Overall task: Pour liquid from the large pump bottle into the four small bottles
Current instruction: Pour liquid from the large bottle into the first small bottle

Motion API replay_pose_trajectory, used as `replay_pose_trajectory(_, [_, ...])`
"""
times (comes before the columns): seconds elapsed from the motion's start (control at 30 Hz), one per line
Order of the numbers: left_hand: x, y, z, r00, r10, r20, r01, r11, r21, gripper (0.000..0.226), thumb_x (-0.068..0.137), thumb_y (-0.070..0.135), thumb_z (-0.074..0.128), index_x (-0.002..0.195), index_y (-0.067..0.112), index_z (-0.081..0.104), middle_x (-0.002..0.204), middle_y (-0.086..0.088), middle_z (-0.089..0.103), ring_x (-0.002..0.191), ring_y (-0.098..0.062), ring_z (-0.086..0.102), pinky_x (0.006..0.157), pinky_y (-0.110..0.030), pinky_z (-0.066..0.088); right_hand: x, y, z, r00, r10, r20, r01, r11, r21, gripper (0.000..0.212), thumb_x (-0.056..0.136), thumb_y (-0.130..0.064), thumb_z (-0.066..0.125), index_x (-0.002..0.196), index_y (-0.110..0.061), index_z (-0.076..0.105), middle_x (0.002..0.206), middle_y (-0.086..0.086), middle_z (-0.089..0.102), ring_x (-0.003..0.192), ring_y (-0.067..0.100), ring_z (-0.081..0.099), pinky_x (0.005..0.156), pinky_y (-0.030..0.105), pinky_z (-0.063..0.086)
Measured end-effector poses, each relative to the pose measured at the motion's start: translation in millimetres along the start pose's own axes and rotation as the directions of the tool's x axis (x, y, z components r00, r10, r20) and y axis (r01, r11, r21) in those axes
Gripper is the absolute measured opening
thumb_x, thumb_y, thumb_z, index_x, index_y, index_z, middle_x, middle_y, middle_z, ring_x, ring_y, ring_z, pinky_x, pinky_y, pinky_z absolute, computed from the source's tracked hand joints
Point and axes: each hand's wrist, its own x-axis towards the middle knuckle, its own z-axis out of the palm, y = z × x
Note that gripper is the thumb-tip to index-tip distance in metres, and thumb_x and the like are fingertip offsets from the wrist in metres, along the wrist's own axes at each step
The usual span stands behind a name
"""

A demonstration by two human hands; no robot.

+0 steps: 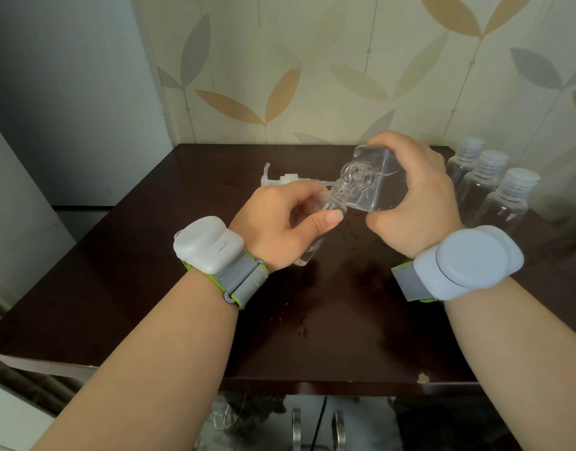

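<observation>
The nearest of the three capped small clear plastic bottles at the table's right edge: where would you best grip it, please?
Grip the nearest capped small clear plastic bottle round its clear body below the ribbed white cap, approaching from the front: it stands upright, and its two neighbours crowd close behind it.

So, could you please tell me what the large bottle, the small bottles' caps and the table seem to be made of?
The large bottle, tilted in the right hand, looks like clear glossy plastic: the fingers show through its walls. The caps on the three small bottles standing at the right look like matte whitish plastic with ribbed sides. The table looks like dark brown wood or laminate with a soft sheen; which one I cannot tell.
</observation>
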Motion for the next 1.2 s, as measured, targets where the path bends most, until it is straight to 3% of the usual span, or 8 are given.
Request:
replay_pose_trajectory(0.2, [0.0, -0.6, 0.8, 1.0, 0.004, 0.002, -0.004, 1.0, 0.005, 0.033, 0.076, 0.038, 0.054, 0.092, 0.011, 0.065, 0.073, -0.011, 0.066, 0.066, -0.018, 0.055, 0.063, -0.026, 0.044, 0.1, -0.2, -0.9, 1.0, 0.008, 0.006, -0.008, 1.0, -0.004, 0.059, 0.058, 0.009, 0.062, 0.112, -0.013, 0.055, 0.094, -0.002, 0.043, 0.093, 0.013, 0.032, 0.094, 0.044, 0.031])
replay_pose_trajectory(0.33, [-0.3, 0.0, 0.9, 1.0, 0.007, -0.002, -0.007, 1.0, 0.007, 0.031, 0.076, 0.037, 0.055, 0.091, 0.012, 0.065, 0.071, -0.01, 0.066, 0.059, -0.008, 0.051, 0.062, -0.024, 0.043, 0.1, -0.2, -0.6, 1.0, 0.014, 0.004, -0.014, 1.0, 0.001, 0.059, 0.057, 0.01, 0.061, 0.111, -0.013, 0.055, 0.093, -0.003, 0.043, 0.089, 0.006, 0.028, 0.092, 0.042, 0.031])
replay_pose_trajectory(0.53, [0.0, -0.7, 0.5, 1.0, -0.001, 0.007, 0.001, 1.0, -0.001, 0.027, 0.076, 0.038, 0.054, 0.088, 0.015, 0.064, 0.071, -0.01, 0.065, 0.059, -0.006, 0.05, 0.063, -0.026, 0.044, 0.1, -0.4, 0.3, 1.0, 0.023, 0.008, -0.023, 1.0, 0.002, 0.06, 0.056, 0.011, 0.061, 0.111, -0.012, 0.055, 0.093, -0.003, 0.043, 0.085, -0.001, 0.025, 0.092, 0.043, 0.031])
replay_pose_trajectory(0.67, [-0.6, 0.4, 0.3, 1.0, -0.004, 0.001, 0.004, 1.0, 0.005, 0.028, 0.076, 0.038, 0.054, 0.089, 0.015, 0.065, 0.072, -0.01, 0.066, 0.059, -0.005, 0.05, 0.063, -0.024, 0.044, -0.3, -0.3, -0.1, 1.0, 0.023, 0.007, -0.023, 1.0, 0.003, 0.059, 0.057, 0.01, 0.062, 0.111, -0.012, 0.055, 0.093, -0.003, 0.043, 0.088, 0.004, 0.028, 0.093, 0.043, 0.031])
replay_pose_trajectory(0.8, [-0.7, 1.8, 0.2, 1.0, -0.007, 0.005, 0.007, 1.0, 0.004, 0.028, 0.076, 0.037, 0.054, 0.088, 0.015, 0.064, 0.073, -0.012, 0.065, 0.06, -0.015, 0.052, 0.064, -0.029, 0.044, -0.2, -0.9, -0.5, 1.0, 0.016, 0.013, -0.016, 1.0, -0.003, 0.059, 0.058, 0.01, 0.062, 0.112, -0.013, 0.055, 0.095, -0.002, 0.043, 0.093, 0.014, 0.032, 0.094, 0.045, 0.032])
replay_pose_trajectory(1.07, [-1.0, 2.1, -0.1, 1.0, 0.007, -0.002, -0.007, 1.0, 0.013, 0.029, 0.076, 0.036, 0.054, 0.09, 0.013, 0.065, 0.074, -0.012, 0.066, 0.068, -0.019, 0.055, 0.063, -0.024, 0.042, -0.7, -2.1, -0.6, 1.0, 0.013, 0.003, -0.013, 1.0, 0.004, 0.06, 0.057, 0.01, 0.061, 0.112, -0.013, 0.055, 0.096, 0.0, 0.044, 0.094, 0.016, 0.034, 0.096, 0.052, 0.031])
replay_pose_trajectory(1.2, [-0.9, 2.1, 0.4, 1.0, 0.009, 0.004, -0.009, 1.0, 0.01, 0.029, 0.076, 0.037, 0.054, 0.089, 0.013, 0.065, 0.072, -0.01, 0.064, 0.057, -0.009, 0.049, 0.061, -0.024, 0.042, -0.5, -2.0, -1.3, 1.0, 0.013, 0.007, -0.013, 1.0, -0.003, 0.059, 0.058, 0.01, 0.061, 0.111, -0.014, 0.055, 0.095, -0.001, 0.044, 0.094, 0.016, 0.034, 0.097, 0.054, 0.031])
